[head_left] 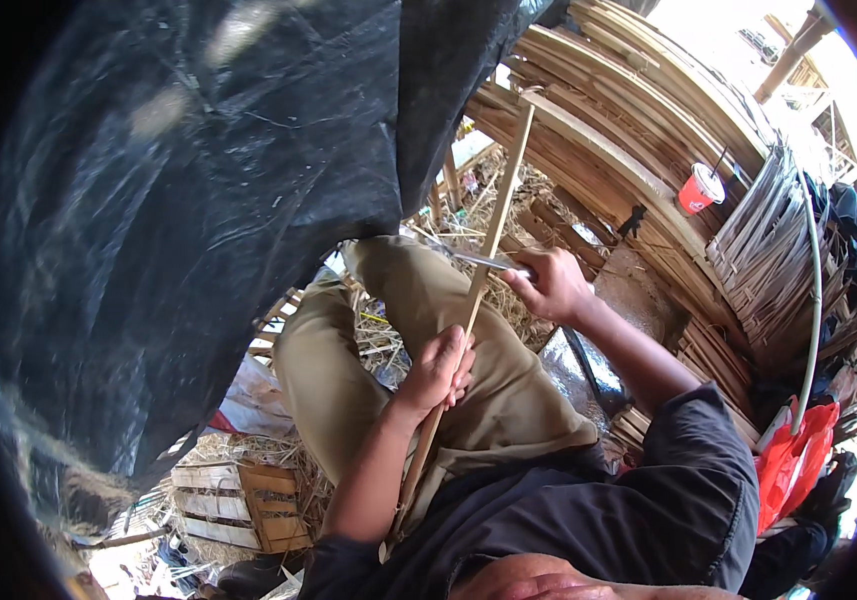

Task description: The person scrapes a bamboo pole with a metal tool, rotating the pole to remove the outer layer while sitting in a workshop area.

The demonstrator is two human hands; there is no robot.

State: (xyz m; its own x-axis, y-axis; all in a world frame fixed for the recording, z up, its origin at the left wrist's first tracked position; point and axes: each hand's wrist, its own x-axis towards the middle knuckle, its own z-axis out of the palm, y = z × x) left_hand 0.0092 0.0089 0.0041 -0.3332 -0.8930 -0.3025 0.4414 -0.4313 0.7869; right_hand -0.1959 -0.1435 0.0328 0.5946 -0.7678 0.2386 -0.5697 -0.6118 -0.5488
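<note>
A long, narrow strip of pale wood or bamboo (504,190) slants across my lap, its far end raised toward the stacked slats. My left hand (437,372) is wrapped round its lower part, above my thigh. In my right hand (554,286) is a knife, its handle mostly hidden by the fingers. The knife's metal blade (473,258) lies across the strip, a good way above my left hand, and seems to touch it. The strip's near end runs down beside my left forearm.
Long wooden slats (638,160) are stacked at the right, with a red cup (700,189) on them. A bundle of thin split strips (763,245) leans beyond. Black plastic sheeting (198,200) hangs at the left. A red plastic bag (796,465) and a slatted wooden crate (240,506) stand nearby.
</note>
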